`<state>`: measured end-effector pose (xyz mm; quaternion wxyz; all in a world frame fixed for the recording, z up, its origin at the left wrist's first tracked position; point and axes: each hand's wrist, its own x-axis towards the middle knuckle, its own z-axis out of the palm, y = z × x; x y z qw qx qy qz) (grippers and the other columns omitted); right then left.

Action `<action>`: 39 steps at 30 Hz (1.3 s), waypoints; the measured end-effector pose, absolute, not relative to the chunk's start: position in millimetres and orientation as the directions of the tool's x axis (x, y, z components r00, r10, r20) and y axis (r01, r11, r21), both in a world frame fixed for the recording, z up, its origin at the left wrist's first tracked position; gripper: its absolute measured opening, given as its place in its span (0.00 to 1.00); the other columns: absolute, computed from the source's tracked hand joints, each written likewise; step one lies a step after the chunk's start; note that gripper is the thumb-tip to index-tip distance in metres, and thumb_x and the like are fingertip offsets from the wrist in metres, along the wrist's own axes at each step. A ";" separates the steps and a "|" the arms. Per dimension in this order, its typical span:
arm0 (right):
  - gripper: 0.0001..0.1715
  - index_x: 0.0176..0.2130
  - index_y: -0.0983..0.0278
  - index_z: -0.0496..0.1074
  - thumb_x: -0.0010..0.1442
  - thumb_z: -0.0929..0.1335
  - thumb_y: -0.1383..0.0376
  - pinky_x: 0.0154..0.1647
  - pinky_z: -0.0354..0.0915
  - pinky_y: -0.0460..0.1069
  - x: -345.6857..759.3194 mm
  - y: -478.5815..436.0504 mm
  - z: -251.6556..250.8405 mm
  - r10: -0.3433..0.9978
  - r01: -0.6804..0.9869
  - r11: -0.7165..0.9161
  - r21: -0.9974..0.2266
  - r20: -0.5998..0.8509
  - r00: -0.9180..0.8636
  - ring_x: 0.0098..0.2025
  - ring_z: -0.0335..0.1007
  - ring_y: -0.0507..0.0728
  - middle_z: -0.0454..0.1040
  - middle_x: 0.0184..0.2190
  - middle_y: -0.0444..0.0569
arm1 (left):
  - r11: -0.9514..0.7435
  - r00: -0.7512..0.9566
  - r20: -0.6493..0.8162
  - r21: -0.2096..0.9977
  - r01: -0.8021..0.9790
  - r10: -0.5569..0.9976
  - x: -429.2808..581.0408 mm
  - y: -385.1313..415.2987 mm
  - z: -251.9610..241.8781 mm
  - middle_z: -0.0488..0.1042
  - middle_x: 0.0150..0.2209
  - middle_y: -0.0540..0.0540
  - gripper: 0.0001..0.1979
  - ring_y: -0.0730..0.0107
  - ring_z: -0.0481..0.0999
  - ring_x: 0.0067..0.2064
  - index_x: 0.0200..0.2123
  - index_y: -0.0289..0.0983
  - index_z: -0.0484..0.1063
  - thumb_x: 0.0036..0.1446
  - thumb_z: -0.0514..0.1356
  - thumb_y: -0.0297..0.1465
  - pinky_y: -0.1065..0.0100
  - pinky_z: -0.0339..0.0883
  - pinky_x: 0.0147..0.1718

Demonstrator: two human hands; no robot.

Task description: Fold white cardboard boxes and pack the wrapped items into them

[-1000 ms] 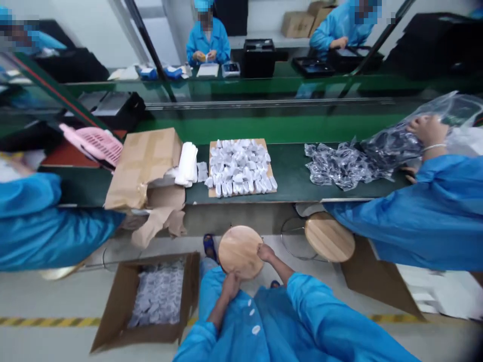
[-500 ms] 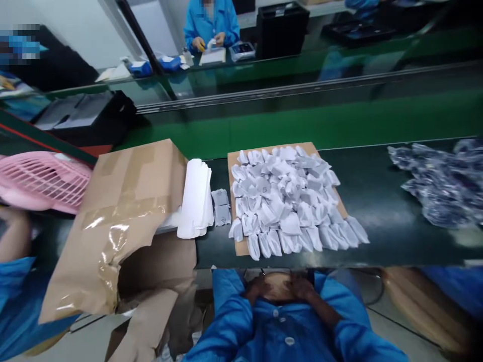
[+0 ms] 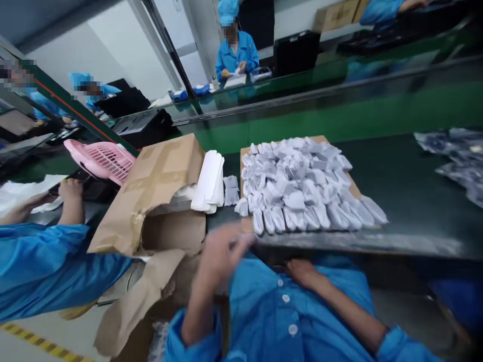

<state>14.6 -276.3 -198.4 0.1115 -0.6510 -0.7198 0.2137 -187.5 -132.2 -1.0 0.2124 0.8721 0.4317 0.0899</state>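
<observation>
At lower centre, one left hand (image 3: 222,249) and one right hand (image 3: 302,272), grips impossible to tell, sit below one board (image 3: 354,190) of many white packets (image 3: 296,183).

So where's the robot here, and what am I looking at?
There isn't one: these are a person's bare hands, seen by a camera worn on that person's head, looking forward and down. The left hand, blurred, is at the bench's front edge; the right hand is low against the blue jacket. I can't see anything held in either. On the bench are white-wrapped pieces on a cardboard sheet, stacked white sheets and a torn box.
</observation>
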 end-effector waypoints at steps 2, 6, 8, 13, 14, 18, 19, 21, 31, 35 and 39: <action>0.16 0.50 0.66 0.74 0.65 0.70 0.62 0.49 0.72 0.56 -0.7 -289.8 -176.9 0.974 0.901 0.089 -0.424 -0.153 -0.168 0.45 0.76 0.59 0.78 0.43 0.53 | -0.444 0.437 0.107 0.374 0.814 0.893 -183.3 -92.9 30.4 0.70 0.62 0.35 0.22 0.51 0.61 0.69 0.58 0.35 0.71 0.70 0.47 0.38 0.51 0.60 0.63; 0.26 0.62 0.65 0.67 0.67 0.65 0.64 0.57 0.65 0.62 -23.4 -319.2 -133.9 0.972 0.918 0.122 -0.378 -0.143 -0.188 0.56 0.71 0.68 0.73 0.55 0.62 | -0.254 0.219 0.162 0.244 0.936 0.962 -153.3 -40.2 43.8 0.69 0.60 0.33 0.20 0.49 0.66 0.64 0.57 0.31 0.68 0.65 0.58 0.35 0.42 0.62 0.60; 0.25 0.63 0.66 0.66 0.68 0.63 0.63 0.58 0.64 0.62 -29.1 -334.1 -120.2 0.977 0.923 0.117 -0.365 -0.124 -0.173 0.57 0.70 0.68 0.71 0.58 0.64 | -0.218 0.189 0.157 0.199 0.955 0.969 -144.0 -38.5 37.4 0.72 0.56 0.38 0.19 0.55 0.73 0.57 0.54 0.34 0.70 0.64 0.60 0.37 0.46 0.68 0.56; 0.21 0.57 0.67 0.70 0.67 0.64 0.65 0.56 0.66 0.62 -34.7 -360.5 -108.6 0.976 0.922 0.123 -0.367 -0.121 -0.179 0.55 0.72 0.68 0.74 0.54 0.62 | -0.225 0.188 0.203 0.174 0.959 0.961 -133.2 -63.0 33.1 0.74 0.52 0.40 0.19 0.60 0.76 0.50 0.52 0.34 0.71 0.64 0.61 0.39 0.53 0.73 0.49; 0.20 0.57 0.67 0.71 0.67 0.65 0.65 0.55 0.67 0.62 -34.9 -363.3 -108.0 0.976 0.920 0.126 -0.371 -0.122 -0.183 0.55 0.72 0.69 0.75 0.53 0.62 | -0.229 0.187 0.218 0.182 0.956 0.958 -131.2 -67.0 35.9 0.74 0.52 0.40 0.19 0.60 0.76 0.50 0.52 0.34 0.71 0.64 0.61 0.40 0.53 0.73 0.49; 0.21 0.56 0.69 0.72 0.66 0.65 0.65 0.53 0.69 0.62 -29.6 -370.8 -102.5 0.974 0.906 0.138 -0.400 -0.110 -0.197 0.53 0.73 0.70 0.76 0.51 0.63 | -0.235 0.153 0.314 0.241 0.942 0.937 -135.0 -78.1 58.6 0.74 0.51 0.40 0.19 0.61 0.76 0.49 0.52 0.34 0.71 0.64 0.61 0.40 0.54 0.73 0.48; 0.21 0.56 0.68 0.72 0.66 0.66 0.65 0.53 0.69 0.62 -26.4 -371.4 -98.7 0.974 0.900 0.142 -0.412 -0.103 -0.201 0.53 0.74 0.70 0.76 0.51 0.63 | -0.237 0.137 0.350 0.258 0.937 0.927 -140.6 -82.9 65.5 0.75 0.50 0.40 0.19 0.61 0.76 0.49 0.51 0.34 0.71 0.63 0.61 0.40 0.54 0.73 0.48; 0.21 0.57 0.66 0.72 0.67 0.65 0.63 0.54 0.69 0.62 -19.3 -369.5 -86.1 0.977 0.887 0.150 -0.437 -0.072 -0.201 0.55 0.73 0.69 0.76 0.53 0.61 | -0.251 0.104 0.437 0.294 0.922 0.894 -154.4 -101.3 75.0 0.76 0.47 0.40 0.17 0.61 0.77 0.48 0.49 0.33 0.73 0.66 0.58 0.40 0.53 0.73 0.48; 0.41 0.61 0.69 0.65 0.59 0.69 0.46 0.59 0.66 0.61 -16.6 -300.6 -0.6 0.927 -0.073 0.214 -0.974 0.179 0.329 0.57 0.71 0.65 0.73 0.56 0.62 | -0.874 0.547 0.691 0.290 0.389 0.472 -165.6 -286.1 -36.6 0.81 0.48 0.38 0.22 0.63 0.82 0.49 0.49 0.34 0.78 0.68 0.50 0.41 0.69 0.75 0.49; 0.33 0.49 0.72 0.74 0.56 0.72 0.48 0.36 0.74 0.54 8.9 -311.7 -1.6 0.999 -0.184 0.009 -0.983 0.001 0.041 0.35 0.79 0.61 0.80 0.41 0.59 | -0.700 0.231 0.663 0.691 0.177 0.712 -196.3 -254.5 -5.5 0.77 0.55 0.43 0.20 0.61 0.78 0.55 0.59 0.42 0.70 0.65 0.58 0.34 0.59 0.73 0.55; 0.25 0.45 0.69 0.75 0.60 0.70 0.50 0.29 0.68 0.46 37.4 -319.7 9.8 0.954 0.044 -0.071 -0.996 -0.081 -0.288 0.31 0.75 0.54 0.80 0.37 0.51 | -0.363 0.542 0.376 0.922 -0.137 0.751 -202.3 -194.4 40.9 0.80 0.49 0.39 0.33 0.55 0.81 0.48 0.62 0.39 0.67 0.57 0.64 0.46 0.60 0.79 0.41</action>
